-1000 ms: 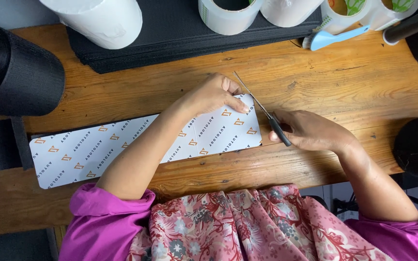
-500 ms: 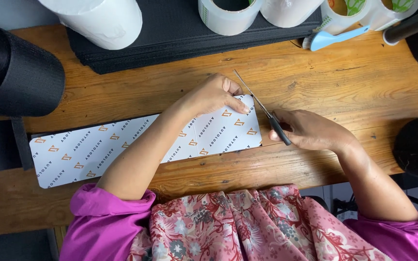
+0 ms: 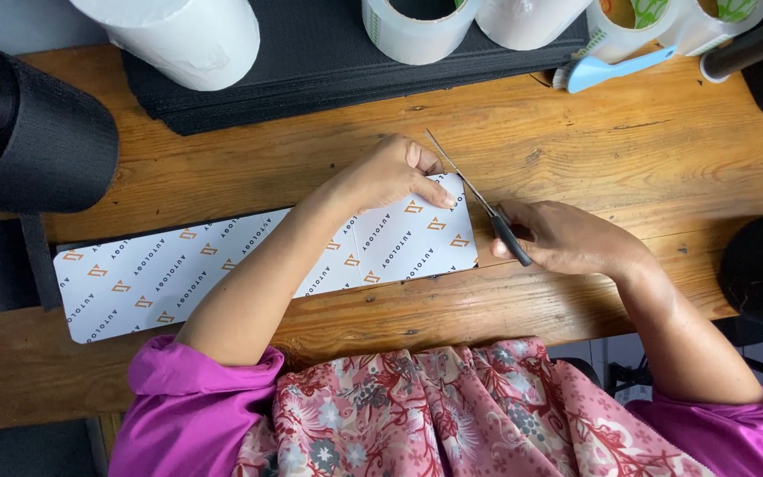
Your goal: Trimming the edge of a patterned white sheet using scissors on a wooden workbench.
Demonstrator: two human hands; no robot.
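white printed strip (image 3: 178, 278), long, flat, left hand (image 3: 390, 172) pressing it, right hand (image 3: 567, 238) grip closed round scissors (image 3: 479, 199)

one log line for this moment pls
left hand pressing printed white strip to wooden bench | right hand grip on scissors at strip's right end | tape rolls behind

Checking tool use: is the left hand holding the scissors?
No, the right hand grips the scissors; the left hand presses the printed sheet.

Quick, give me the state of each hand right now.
Left hand: fingers curled, pressing down on the right end of the white printed sheet.
Right hand: closed around the scissors, blades at the sheet's right edge.
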